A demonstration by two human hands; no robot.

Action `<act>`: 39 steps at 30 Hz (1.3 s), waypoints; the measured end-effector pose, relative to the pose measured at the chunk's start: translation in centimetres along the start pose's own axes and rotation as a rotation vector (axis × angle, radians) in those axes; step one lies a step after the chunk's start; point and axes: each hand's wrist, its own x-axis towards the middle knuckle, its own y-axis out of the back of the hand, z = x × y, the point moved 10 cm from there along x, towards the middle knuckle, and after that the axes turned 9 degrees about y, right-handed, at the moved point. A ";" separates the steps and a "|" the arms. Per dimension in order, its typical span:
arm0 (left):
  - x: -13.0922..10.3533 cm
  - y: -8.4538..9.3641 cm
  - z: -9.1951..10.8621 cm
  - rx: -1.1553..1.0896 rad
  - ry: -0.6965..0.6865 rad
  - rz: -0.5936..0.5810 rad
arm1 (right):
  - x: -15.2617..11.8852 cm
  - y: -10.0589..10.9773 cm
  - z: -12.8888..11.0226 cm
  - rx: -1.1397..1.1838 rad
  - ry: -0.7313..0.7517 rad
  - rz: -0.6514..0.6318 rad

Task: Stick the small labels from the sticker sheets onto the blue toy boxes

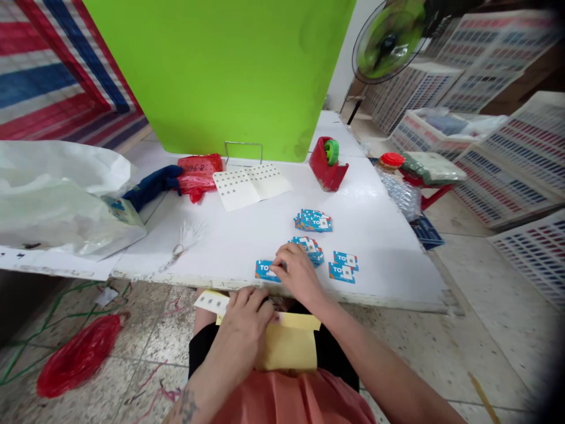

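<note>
My left hand (247, 315) is closed over a white strip of small grey square stickers (212, 302) on my lap, with yellow backing paper (289, 344) hanging beneath it. At the table's front edge my right hand (296, 271) has thumb and forefinger pinched over the right end of a blue card (263, 270) lettered "TO". Whatever sits between those fingertips is too small to make out. A pile of similar cards (311, 248) lies just behind this hand, partly covered by it, and another pile (313, 221) is farther back. Two overlapping cards (342, 274) with stickers lie to the right.
A sticker sheet (251, 185) lies before the green board (229, 76), beside a red package (200, 174). A red tape dispenser (326, 168) stands back right. White plastic bags (66, 200), a blue glove (154, 184) and a bundle of white ties (188, 238) are at left.
</note>
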 end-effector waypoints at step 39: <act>0.7 -2.4 -1.3 0.148 -0.056 0.070 | 0.0 0.1 1.9 0.108 -0.121 -0.003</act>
